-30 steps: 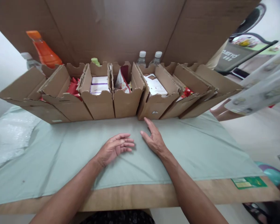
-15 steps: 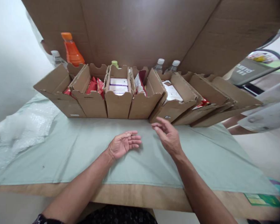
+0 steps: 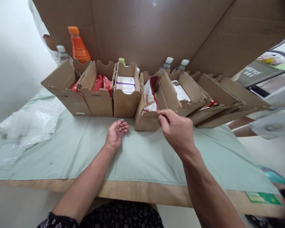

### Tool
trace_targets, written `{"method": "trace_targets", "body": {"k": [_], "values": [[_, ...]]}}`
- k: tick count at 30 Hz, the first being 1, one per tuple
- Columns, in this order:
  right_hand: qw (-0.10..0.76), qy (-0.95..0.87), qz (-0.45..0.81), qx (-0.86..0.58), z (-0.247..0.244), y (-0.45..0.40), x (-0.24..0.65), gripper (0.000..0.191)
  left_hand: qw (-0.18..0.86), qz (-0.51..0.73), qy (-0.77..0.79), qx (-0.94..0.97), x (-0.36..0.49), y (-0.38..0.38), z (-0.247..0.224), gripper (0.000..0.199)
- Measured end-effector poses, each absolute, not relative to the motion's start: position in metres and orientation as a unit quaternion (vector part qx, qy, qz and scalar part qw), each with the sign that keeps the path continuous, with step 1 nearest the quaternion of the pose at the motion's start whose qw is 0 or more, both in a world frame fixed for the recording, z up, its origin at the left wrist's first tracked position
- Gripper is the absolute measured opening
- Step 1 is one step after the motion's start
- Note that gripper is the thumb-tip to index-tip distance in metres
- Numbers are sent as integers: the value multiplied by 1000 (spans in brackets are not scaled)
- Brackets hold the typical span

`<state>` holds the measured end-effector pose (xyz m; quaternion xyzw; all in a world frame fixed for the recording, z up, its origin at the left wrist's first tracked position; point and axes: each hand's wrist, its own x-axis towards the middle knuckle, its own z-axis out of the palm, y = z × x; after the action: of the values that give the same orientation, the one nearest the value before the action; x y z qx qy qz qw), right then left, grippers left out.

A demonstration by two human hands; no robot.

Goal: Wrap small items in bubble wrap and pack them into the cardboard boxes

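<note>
My right hand point(image 3: 177, 129) pinches the front edge of a cardboard box point(image 3: 146, 123) in the middle of the row. That box juts out toward me ahead of its neighbours and holds a red and white packet point(image 3: 150, 97). Palm up, my left hand point(image 3: 117, 132) rests over the green cloth point(image 3: 85, 158) with its fingers loosely apart and nothing in them. Just behind it stands a cardboard box point(image 3: 125, 104) with white and purple cartons point(image 3: 125, 84).
Boxes with red packets point(image 3: 99, 83) stand on the left, and a box with a white carton point(image 3: 180, 91) to the right. Bottles, one an orange bottle point(image 3: 79, 47), line the back by a cardboard panel point(image 3: 144, 31). Bubble wrap point(image 3: 30, 123) lies left. Someone's sleeve point(image 3: 273, 110) shows right.
My right hand has taken hold of the middle box's front edge, and the box has slid toward me. My left hand has shifted left and away from me.
</note>
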<state>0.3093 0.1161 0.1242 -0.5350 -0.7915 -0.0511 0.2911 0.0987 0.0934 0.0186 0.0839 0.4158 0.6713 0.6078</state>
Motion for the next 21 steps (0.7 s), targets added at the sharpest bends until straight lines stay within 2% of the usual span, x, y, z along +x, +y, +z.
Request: {"method": "trace_targets", "body": {"k": [4, 9, 12, 14, 15, 17, 18, 20, 21], "values": [[339, -828, -38, -446, 127, 26, 321, 17, 569, 691, 440, 73, 90, 93, 24, 20], [393, -852, 189, -291, 139, -65, 327, 26, 530, 697, 477, 80, 83, 93, 38, 14], [548, -742, 219, -318, 137, -67, 343, 20, 490, 710, 495, 105, 75, 71, 49, 16], [653, -624, 186, -386, 126, -40, 357, 19, 419, 727, 522, 152, 70, 36, 54, 22], [677, -583, 180, -412, 118, -21, 363, 18, 360, 733, 549, 181, 69, 13, 54, 25], [665, -548, 225, -456, 99, 24, 371, 12, 268, 700, 618, 235, 73, -38, 49, 26], [632, -554, 270, -469, 88, 46, 371, 18, 266, 665, 647, 262, 80, -63, 44, 24], [576, -573, 339, -474, 69, 86, 366, 36, 321, 603, 656, 321, 100, -105, 30, 27], [550, -587, 356, -476, 61, 102, 360, 42, 354, 574, 644, 361, 114, -121, 22, 36]]}}
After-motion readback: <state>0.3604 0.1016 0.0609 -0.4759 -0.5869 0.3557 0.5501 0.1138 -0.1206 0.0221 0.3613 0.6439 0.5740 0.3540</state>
